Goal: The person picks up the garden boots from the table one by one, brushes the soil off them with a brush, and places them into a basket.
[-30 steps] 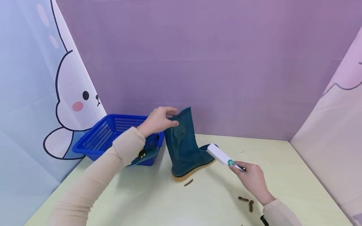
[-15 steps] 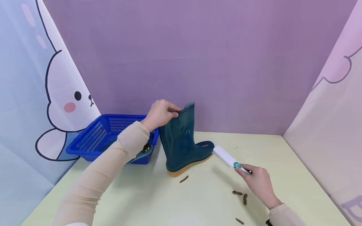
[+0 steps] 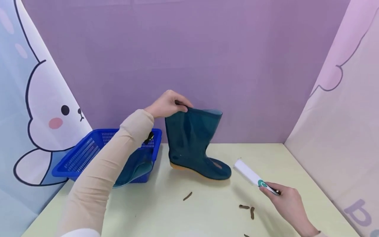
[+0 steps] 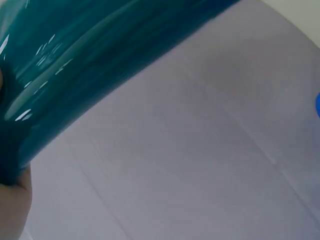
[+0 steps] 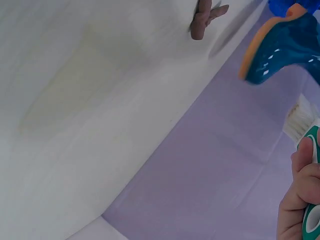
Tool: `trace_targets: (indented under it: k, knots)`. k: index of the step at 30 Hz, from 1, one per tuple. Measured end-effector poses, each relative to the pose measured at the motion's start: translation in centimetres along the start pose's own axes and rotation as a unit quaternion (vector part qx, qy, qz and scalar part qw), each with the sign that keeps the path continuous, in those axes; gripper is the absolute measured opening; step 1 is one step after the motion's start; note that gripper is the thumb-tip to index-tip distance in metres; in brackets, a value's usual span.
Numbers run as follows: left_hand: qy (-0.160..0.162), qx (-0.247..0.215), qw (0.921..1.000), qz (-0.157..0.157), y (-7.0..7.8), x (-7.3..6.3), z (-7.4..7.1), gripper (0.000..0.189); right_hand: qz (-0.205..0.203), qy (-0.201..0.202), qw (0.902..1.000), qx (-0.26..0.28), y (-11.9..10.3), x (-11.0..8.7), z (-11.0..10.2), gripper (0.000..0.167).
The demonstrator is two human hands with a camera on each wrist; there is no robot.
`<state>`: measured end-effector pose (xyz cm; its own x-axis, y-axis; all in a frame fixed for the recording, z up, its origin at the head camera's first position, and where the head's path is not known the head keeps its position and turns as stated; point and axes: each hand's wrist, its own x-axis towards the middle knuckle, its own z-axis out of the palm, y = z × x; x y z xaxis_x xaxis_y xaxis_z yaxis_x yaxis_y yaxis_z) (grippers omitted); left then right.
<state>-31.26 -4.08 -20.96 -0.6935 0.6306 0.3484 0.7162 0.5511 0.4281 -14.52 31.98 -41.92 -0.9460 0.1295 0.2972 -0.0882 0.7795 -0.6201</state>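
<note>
My left hand [image 3: 170,104] pinches the top rim of a dark teal rain boot [image 3: 192,138]. The boot's toe tilts down to the right, and its orange sole appears to be off the table. A brownish patch [image 3: 217,165] shows on the toe. In the left wrist view the glossy boot shaft [image 4: 90,55] fills the upper left. My right hand [image 3: 288,200] grips a white and green scrub brush [image 3: 248,172] by its handle, just right of the toe and apart from it. In the right wrist view the brush's bristles [image 5: 300,117] look brown-stained.
A blue plastic basket [image 3: 63,169] stands at the left; a teal boot shaft [image 3: 139,166] hangs over its front rim, partly behind my left sleeve. Several brown strips lie on the pale table [image 3: 165,214], one [image 3: 188,196] below the boot. A purple cloth wall [image 3: 237,65] closes the back.
The boot has been raised and turned, its toe swinging down and forward. My left hand has closed on its rim. The brush has moved slightly right and down, away from the boot.
</note>
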Motion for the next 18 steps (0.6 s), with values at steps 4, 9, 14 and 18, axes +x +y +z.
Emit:
trace_targets:
  k: [4,9,14,18]
  knots:
    - [-0.026,0.001,0.9987,-0.045,-2.5,-0.8,1.0,0.022,-0.003,-0.002,1.0,-0.004,0.5,0.0,-0.3,0.038]
    - [-0.007,0.033,0.9963,-0.079,-3.2,-2.1,2.1,0.028,0.007,-0.03,0.9995,0.003,0.9,0.5,0.0,0.041]
    - [-0.007,0.092,0.9939,-0.06,-1.7,-2.7,3.2,0.029,0.015,-0.046,0.9988,0.011,0.8,0.8,0.5,0.044]
    - [-0.007,0.126,0.9904,-0.058,-0.4,-2.9,4.6,0.032,0.01,-0.046,0.9988,0.012,0.5,1.0,0.7,0.043]
